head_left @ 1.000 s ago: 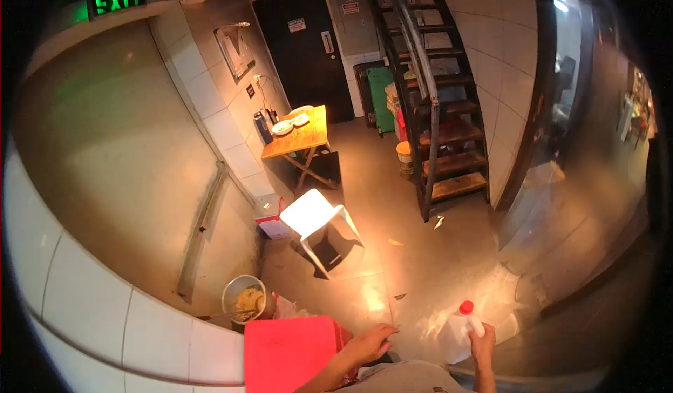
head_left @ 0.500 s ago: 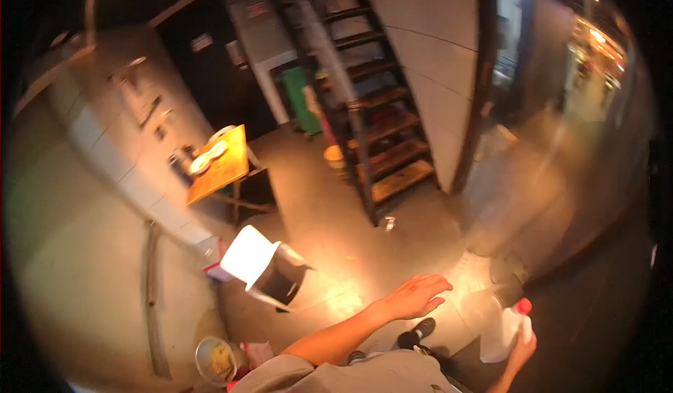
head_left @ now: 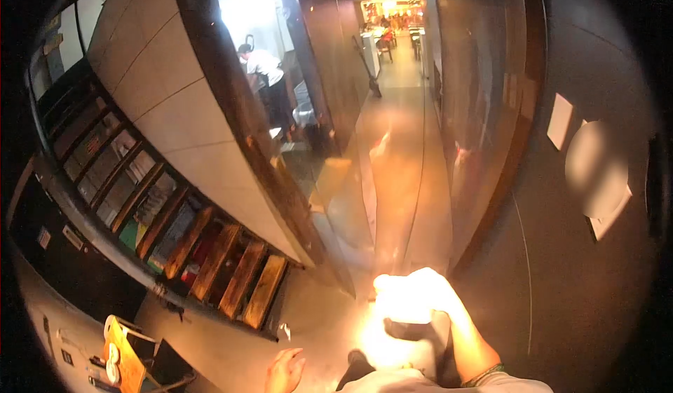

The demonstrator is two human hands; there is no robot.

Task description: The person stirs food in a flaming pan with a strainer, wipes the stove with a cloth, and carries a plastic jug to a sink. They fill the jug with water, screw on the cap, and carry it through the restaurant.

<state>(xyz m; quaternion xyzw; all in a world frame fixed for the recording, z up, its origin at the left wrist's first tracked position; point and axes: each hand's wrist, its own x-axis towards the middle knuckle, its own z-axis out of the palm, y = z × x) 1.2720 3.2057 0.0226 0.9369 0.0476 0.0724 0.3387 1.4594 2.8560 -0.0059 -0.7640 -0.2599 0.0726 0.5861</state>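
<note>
My right hand (head_left: 436, 288) is out in front of my body at lower centre, closed around a white plastic jug (head_left: 403, 307). Strong glare washes out the jug and my fingers, so its outline is faint. A dark band is on the wrist below. My left hand (head_left: 285, 371) shows at the bottom edge, left of the jug, with fingers stretched out and nothing in it. It is nearest to the grey floor (head_left: 315, 347) beside my body.
Ahead are glossy door panels (head_left: 392, 183) with a passage behind. A person (head_left: 265, 67) bends over in a bright room at left. Wooden stairs (head_left: 210, 260) with a dark rail (head_left: 119, 246) rise on the left. A wooden table (head_left: 125, 361) stands lower left; a dark wall (head_left: 561, 274) runs right.
My view has swung right, from the table and white chair toward the door panels. The jug in my right hand has come to the front centre; my left hand is lower in view.
</note>
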